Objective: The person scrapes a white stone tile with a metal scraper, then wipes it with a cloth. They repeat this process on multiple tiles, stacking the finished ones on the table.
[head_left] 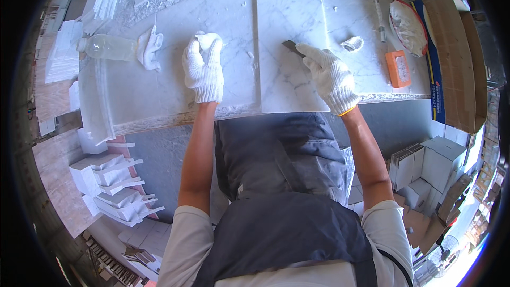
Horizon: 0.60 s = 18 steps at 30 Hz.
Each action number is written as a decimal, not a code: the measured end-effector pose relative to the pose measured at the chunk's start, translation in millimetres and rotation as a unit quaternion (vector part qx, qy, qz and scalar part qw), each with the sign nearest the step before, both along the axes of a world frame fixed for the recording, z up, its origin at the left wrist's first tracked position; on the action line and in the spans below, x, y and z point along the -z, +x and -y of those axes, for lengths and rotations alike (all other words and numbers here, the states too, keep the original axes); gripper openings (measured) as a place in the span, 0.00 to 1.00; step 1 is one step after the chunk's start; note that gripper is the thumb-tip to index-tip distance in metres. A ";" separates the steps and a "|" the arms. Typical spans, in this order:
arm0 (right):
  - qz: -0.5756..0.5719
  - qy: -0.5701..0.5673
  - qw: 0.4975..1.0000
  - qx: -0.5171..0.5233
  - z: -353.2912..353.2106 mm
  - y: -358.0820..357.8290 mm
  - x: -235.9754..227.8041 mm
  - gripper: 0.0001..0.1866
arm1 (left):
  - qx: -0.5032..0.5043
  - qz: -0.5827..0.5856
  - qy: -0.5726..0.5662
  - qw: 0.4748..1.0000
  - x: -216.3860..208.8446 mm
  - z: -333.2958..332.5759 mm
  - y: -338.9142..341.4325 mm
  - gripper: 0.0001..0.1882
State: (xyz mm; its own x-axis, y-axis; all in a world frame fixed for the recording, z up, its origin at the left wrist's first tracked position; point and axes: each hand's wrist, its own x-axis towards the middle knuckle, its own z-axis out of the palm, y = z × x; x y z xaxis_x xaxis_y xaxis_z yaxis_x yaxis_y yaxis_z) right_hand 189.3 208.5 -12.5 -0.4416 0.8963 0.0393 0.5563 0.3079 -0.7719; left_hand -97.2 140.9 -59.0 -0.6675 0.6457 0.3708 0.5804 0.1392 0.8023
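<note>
My left hand [204, 72], in a white knitted glove, is closed around a small white lump [206, 39], perhaps wadded cloth; I cannot make out its kind. It rests above the marble surface left of the slab. In my gloved right hand [332, 77] is a dark flat scraper blade [292, 48], pointing left and away from me. That blade lies over a white marble slab [287, 18] with grey veins, which sits on the worktop in front of me. The scraper's handle is hidden by my fingers.
Left on the worktop [154, 95] are a clear plastic bottle [111, 48] and a crumpled white glove [150, 48]. To the right are a scrap of white material [352, 44], a marker [379, 18], an orange box [398, 69], a bag of white paste [409, 27] and a cardboard box [451, 58].
</note>
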 end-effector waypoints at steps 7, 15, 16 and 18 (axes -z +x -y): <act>0.139 0.140 0.980 -0.024 -0.1 -7.8 -7.2 0.19 | -0.012 -0.004 -0.016 1.000 -0.1 1.2 1.2 0.23; 0.160 0.118 0.980 -0.011 -13.6 -9.3 -11.9 0.19 | -0.003 0.013 -0.014 1.000 -0.5 0.8 0.1 0.22; 0.151 0.105 0.983 -0.007 -15.1 -7.7 -8.8 0.18 | -0.006 0.015 -0.011 1.000 -0.6 0.8 0.2 0.22; 0.079 0.115 0.990 0.000 -19.3 -3.5 0.2 0.18 | 0.001 0.009 -0.006 1.000 -1.3 0.8 1.3 0.21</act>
State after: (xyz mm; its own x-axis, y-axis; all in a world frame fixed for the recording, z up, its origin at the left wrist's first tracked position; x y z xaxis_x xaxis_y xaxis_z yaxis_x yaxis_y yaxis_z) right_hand 185.8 227.7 -12.7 -0.4590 0.8717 0.1715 0.6648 0.4651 -0.5845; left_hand -95.9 140.1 -57.8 -0.6725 0.6514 0.3513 0.5663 0.1473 0.8109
